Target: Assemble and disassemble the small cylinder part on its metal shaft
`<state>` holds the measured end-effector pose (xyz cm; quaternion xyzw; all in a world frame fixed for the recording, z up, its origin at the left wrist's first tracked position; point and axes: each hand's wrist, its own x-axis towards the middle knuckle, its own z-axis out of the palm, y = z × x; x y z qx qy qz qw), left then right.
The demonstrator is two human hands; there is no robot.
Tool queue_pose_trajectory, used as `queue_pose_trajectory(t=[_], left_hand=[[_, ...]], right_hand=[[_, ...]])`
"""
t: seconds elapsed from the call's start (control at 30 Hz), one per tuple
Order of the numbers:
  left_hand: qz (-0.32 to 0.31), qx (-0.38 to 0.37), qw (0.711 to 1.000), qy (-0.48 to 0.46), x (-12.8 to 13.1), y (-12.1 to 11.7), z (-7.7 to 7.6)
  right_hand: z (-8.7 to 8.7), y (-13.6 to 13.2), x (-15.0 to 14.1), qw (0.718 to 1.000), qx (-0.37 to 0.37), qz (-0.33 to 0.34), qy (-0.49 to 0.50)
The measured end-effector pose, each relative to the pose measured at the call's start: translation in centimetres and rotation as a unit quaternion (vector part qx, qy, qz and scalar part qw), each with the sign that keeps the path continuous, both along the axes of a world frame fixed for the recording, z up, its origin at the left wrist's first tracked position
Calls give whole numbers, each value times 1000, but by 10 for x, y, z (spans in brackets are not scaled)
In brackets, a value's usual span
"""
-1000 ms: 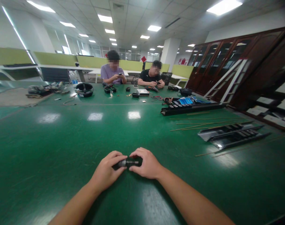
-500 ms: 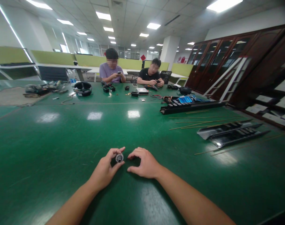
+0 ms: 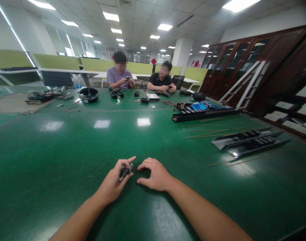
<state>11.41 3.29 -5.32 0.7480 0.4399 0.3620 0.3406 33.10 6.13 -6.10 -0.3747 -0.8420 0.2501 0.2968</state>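
Between the thumb and fingers of my left hand (image 3: 114, 182) is a small dark metal part (image 3: 126, 171), with a wider round end and a ridged, narrower shaft. The part lies tilted, its thin tip pointing down and left toward my palm and its wide end toward my right hand. My left index finger sticks out above it. My right hand (image 3: 156, 174) rests on the green table (image 3: 153, 144) just to the right, curved, thumb and fingers apart, with nothing between them. A small gap separates it from the metal part.
Thin brass-coloured rods (image 3: 215, 133) and metal channel pieces (image 3: 250, 142) lie to the right. Behind them is a long black channel (image 3: 205, 114) with tools. Two people (image 3: 119, 75) sit across the table, near small black trays (image 3: 144, 100). A black headset (image 3: 88, 95) sits far left.
The metal part has turned in my left hand: its end faced me before, and now its side and shaft show. My right hand has stayed put. One person across has raised their head slightly.
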Motion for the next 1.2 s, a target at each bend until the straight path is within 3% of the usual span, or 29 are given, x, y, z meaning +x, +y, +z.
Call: queue_pose_trajectory(t=[0.37,0.53,0.83,1.2], left_hand=[[32,-13,999,-14,0,1,-6],[18,-19,1000,9,-2,2,-6],[13,17,997,74,-2,4,-7],[11,36,996,85,-2,5,-13]], right_hand=[[-2,0,1,1000,7,0,-1],[-1,0,1,1000,6,1,-5],[0,0,0,1000,5,-4,-2],[-2,0,0,999,22,-17,33]])
